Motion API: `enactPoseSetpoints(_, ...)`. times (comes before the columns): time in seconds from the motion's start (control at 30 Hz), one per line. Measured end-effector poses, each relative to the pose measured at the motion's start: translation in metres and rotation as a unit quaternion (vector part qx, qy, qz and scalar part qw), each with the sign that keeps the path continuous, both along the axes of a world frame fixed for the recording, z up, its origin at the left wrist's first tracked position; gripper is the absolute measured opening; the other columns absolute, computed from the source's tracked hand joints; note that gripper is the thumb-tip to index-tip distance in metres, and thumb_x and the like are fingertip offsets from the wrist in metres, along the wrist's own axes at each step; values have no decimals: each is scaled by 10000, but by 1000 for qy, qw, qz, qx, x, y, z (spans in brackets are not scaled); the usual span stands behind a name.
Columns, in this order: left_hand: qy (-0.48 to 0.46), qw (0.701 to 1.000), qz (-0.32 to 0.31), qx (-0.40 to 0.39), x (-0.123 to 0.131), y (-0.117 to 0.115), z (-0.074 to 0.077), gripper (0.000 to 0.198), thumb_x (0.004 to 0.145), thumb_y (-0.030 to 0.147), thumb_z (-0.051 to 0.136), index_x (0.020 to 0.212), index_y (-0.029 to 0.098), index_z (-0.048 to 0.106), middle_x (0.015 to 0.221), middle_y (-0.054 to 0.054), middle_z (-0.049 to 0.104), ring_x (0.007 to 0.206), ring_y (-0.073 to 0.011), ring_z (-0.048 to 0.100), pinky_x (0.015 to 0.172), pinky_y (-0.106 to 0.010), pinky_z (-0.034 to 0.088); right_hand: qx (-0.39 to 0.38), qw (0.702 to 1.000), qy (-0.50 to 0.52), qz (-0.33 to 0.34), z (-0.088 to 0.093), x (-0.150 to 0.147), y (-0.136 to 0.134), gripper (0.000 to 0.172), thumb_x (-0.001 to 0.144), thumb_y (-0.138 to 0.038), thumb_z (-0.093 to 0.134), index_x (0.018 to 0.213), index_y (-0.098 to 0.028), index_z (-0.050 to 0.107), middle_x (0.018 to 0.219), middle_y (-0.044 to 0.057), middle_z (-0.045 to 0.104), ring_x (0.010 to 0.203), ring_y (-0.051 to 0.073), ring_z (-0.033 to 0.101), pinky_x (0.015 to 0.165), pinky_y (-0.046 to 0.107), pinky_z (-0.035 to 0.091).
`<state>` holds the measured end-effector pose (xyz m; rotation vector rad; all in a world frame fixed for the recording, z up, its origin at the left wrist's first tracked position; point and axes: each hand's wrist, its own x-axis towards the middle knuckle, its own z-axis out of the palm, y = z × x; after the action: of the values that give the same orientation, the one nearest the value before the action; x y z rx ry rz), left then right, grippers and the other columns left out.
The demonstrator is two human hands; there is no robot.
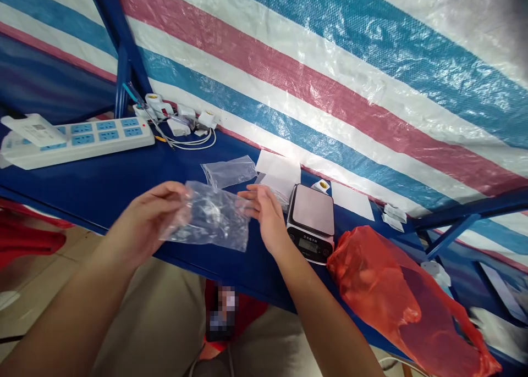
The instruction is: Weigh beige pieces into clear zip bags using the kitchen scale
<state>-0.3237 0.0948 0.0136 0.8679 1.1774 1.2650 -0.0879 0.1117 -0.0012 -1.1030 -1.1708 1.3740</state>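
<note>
Bare forearms [325, 311] stretch toward the blue table [247, 267], where I hold a clear plastic bag [212, 217] up before me, grasped at its left side by the fingers of my left hand [144, 217]; those of my right hand [270, 220] are extended and unclenched at its right edge. Just beyond lies a second clear bag [233, 172], then a digital scale [314, 208] touching a red plastic bag [383, 278] at right. With one firm hold, the limp film could slip or crumple; my right arm, swinging outward, could jolt the scale.
</note>
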Motion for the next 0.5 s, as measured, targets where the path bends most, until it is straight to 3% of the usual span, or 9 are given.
enactPoseSetpoints(0.1,207,976,-69,-26,8,-8,-9,324,735,428,802,957,204,731,727,-4,716,645,-159,664,586,-247,543,-43,997,-55,-30,7,8,0,402,988,-558,552,1234,-240,569,1246,116,713,976,252,772,764,411,670)
enactPoseSetpoints(0.17,318,944,-88,-15,8,-12,-18,375,785,521,737,1008,219,752,825,-27,767,697,-187,706,626,-272,569,61,976,-194,-79,11,7,-6,368,1002,-469,546,1268,-219,586,1320,155,688,1137,282,733,909,463,648)
enactPoseSetpoints(0.23,386,918,-95,6,7,-15,-24,405,816,567,684,1034,237,770,895,-37,793,712,-196,720,636,-278,570,238,912,-316,-108,11,-1,-17,345,1045,-367,474,1297,-184,622,1377,181,675,1330,282,632,1130,495,537)
enactPoseSetpoints(0.3,431,896,-103,31,6,-18,-28,417,844,581,641,1067,258,781,904,-33,803,722,-202,727,636,-277,563,364,843,-392,-55,8,-14,-30,408,1079,-322,410,1352,-119,635,1430,199,661,1448,275,537,1248,483,426)
enactPoseSetpoints(0.33,444,889,-103,46,7,-20,-28,421,856,582,619,1083,267,784,917,-31,809,747,-209,736,653,-279,567,390,817,-425,0,5,-21,-36,457,1095,-328,392,1402,-74,617,1482,208,633,1493,279,494,1280,476,385)
enactPoseSetpoints(0.4,457,881,-95,72,8,-22,-27,427,867,571,588,1100,276,790,971,-33,818,813,-222,754,703,-289,584,377,778,-491,104,-2,-34,-46,596,1120,-409,381,1523,9,516,1611,227,515,1576,313,384,1325,486,299)
enactPoseSetpoints(0.5,469,876,-84,67,8,-22,-25,443,858,568,580,1109,278,802,969,-39,819,783,-221,752,714,-303,596,290,756,-561,173,-10,-39,-51,801,1107,-576,368,1623,37,370,1719,253,313,1631,370,237,1347,541,195)
